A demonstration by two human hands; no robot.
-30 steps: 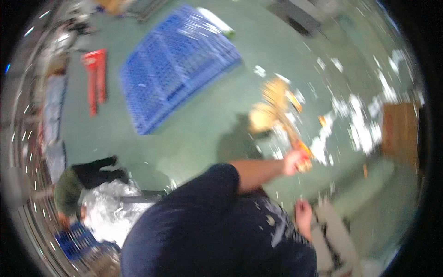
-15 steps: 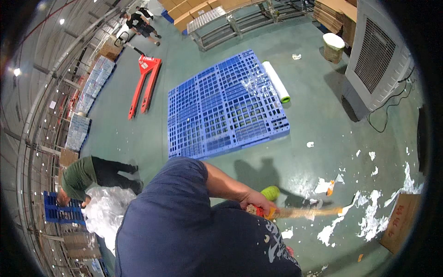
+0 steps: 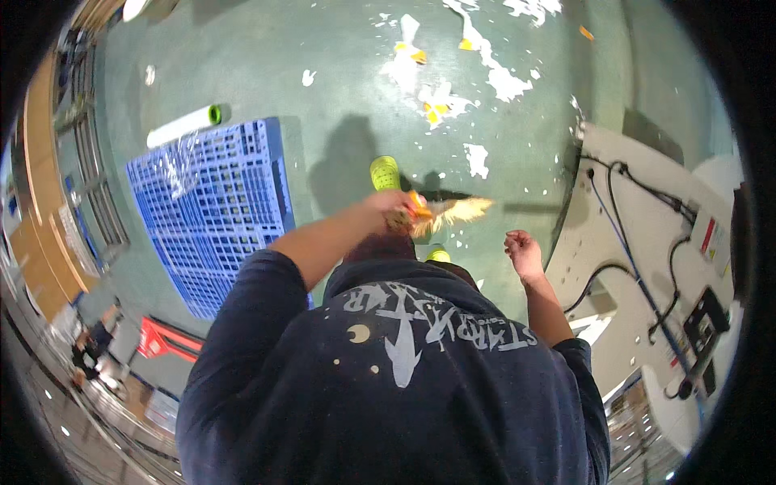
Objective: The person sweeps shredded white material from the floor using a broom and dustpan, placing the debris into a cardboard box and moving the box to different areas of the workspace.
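My left hand [image 3: 391,204] is closed round the red-and-orange bound part of a straw broom [image 3: 465,212]. The broom's pale yellow bristles point right, above the floor just in front of my body. My right hand [image 3: 524,252] hangs to the right with fingers loosely bent and apart, holding nothing. Beyond the broom, torn white scraps [image 3: 508,83] lie scattered over the green floor, some with yellow-orange pieces [image 3: 435,111] among them. My yellow-green shoe [image 3: 385,174] shows just past my left hand.
A blue plastic pallet [image 3: 218,182] lies at left, with a white film roll [image 3: 182,127] along its far edge. At right stands a large pale machine [image 3: 602,218] with hanging cables. A red pallet jack [image 3: 166,339] and another person [image 3: 90,352] are at lower left.
My view has swung right, so the pallet now sits at left and the pale machine appears. My right hand has come into sight. The broom stays in my left hand.
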